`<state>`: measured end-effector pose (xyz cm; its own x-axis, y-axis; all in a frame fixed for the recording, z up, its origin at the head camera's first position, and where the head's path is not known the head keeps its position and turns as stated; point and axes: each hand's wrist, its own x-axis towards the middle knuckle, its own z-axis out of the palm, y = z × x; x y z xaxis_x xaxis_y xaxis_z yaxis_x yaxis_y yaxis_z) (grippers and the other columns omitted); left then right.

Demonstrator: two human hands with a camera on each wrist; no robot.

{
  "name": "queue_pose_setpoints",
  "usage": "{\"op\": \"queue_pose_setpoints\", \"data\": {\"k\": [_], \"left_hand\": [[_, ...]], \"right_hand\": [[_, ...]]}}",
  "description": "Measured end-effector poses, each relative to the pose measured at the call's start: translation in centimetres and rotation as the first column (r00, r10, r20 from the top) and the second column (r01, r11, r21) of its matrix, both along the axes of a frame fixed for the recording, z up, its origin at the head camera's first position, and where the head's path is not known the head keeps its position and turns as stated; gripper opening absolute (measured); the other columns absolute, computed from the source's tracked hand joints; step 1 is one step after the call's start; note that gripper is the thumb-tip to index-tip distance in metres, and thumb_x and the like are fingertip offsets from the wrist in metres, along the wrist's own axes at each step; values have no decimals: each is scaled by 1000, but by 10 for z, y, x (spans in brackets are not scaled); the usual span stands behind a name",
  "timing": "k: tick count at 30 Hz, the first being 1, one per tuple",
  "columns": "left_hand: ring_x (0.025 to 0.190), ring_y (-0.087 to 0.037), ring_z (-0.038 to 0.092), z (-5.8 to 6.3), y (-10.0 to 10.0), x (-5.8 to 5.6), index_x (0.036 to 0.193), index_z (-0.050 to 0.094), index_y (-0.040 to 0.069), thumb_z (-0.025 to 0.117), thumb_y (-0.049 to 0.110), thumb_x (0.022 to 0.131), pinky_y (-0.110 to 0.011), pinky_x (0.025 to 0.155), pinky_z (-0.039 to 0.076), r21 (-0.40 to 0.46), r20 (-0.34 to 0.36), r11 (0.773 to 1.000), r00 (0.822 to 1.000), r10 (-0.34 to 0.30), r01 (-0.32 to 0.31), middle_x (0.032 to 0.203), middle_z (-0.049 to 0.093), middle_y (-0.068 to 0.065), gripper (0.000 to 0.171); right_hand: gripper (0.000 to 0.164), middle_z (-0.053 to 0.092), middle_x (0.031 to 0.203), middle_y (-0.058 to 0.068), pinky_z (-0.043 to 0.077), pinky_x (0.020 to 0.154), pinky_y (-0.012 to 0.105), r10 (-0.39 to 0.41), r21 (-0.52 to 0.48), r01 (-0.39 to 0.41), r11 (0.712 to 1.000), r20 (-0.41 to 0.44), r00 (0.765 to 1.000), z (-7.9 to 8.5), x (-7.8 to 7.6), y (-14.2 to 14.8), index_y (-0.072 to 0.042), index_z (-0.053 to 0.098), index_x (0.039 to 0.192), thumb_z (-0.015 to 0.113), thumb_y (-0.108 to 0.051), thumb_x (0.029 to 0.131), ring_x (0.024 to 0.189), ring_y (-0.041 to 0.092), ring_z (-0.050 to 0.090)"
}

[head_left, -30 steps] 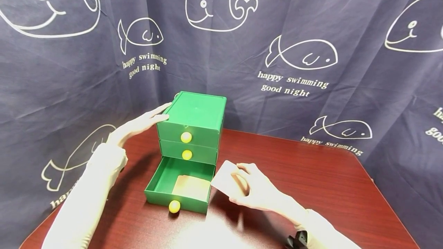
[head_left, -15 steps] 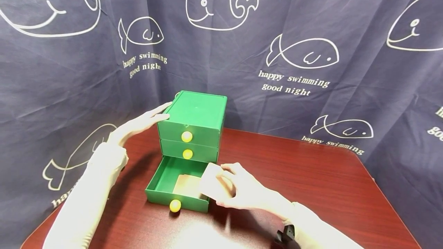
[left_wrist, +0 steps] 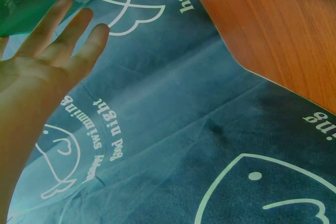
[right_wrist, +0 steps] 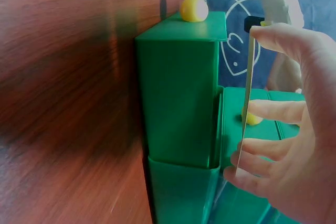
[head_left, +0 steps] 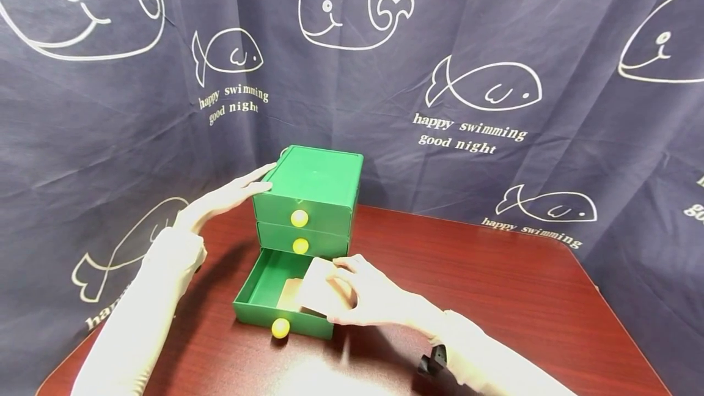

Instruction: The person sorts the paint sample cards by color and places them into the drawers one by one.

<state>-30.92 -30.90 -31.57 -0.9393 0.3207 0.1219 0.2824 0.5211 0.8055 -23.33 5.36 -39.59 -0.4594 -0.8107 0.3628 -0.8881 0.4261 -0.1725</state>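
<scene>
A small green drawer cabinet [head_left: 319,176] with yellow ball knobs stands on the table, its bottom drawer [head_left: 283,321] pulled out. My left hand [head_left: 220,197] rests with straight fingers against the cabinet's upper left edge. A thin, pale square board [head_left: 316,286] is pinched by its edges between the thumb and fingers of my right hand [head_left: 374,295], tilted over the drawer's right side. In the right wrist view that board [right_wrist: 247,98] appears edge-on. Beneath it, a tan flat piece [head_left: 288,294] lies in the drawer, partly hidden.
The reddish-brown wooden table [head_left: 495,286] spreads around the cabinet. A dark blue curtain [head_left: 379,90] printed with white whales and fish hangs behind. Two upper drawers, with knobs [head_left: 299,219], are closed.
My right hand has carried the pale board leftward, from beside the drawer to over it, covering more of the tan piece. The left hand stays at the cabinet.
</scene>
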Motion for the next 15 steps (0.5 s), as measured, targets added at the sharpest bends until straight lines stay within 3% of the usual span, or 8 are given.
{"op": "queue_pose_setpoints", "data": {"k": [15], "left_hand": [[148,-18,17,1,2,0,154,21,30,48,36,101,-49,122,12,5,-13,1000,1000,-10,10,160,22,4,60]], "right_hand": [[70,54,134,9,46,101,40,5,70,-6,997,9,1000,-4,-10,-26,-22,57,132,75,-54,72,124,22,47]]}}
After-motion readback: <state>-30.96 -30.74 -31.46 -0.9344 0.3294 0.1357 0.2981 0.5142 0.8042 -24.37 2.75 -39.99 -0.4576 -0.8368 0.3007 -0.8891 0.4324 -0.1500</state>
